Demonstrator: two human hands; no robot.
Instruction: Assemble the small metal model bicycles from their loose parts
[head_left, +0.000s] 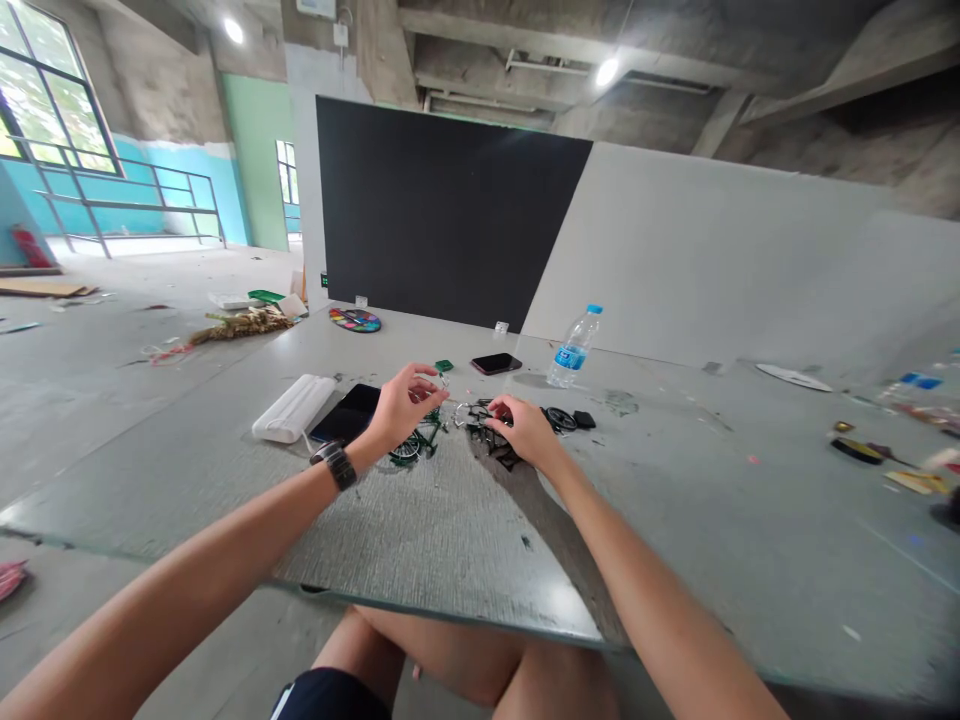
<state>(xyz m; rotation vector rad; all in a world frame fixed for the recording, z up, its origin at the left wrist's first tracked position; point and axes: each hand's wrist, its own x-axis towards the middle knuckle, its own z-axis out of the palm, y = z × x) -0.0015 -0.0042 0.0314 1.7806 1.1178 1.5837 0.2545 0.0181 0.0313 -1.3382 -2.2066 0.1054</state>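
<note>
My left hand [409,402], with a dark watch on its wrist, has its thumb and fingertips drawn together around a small clear or silvery piece too small to name. Below that hand a small green model bicycle [409,447] with a spoked wheel lies on the grey table [420,540]. My right hand [519,427] is over several small black model parts [480,412], its fingers curled; what its fingertips hold, if anything, cannot be made out. Just right of it lie a black wheel [561,419] and a small black block [584,420].
A white box [294,408] and a dark tablet [349,412] lie at the left. Behind the hands are a phone [496,364], a small green piece [444,366], a water bottle [575,347] and a paint palette [355,320]. A divider panel [450,215] stands behind.
</note>
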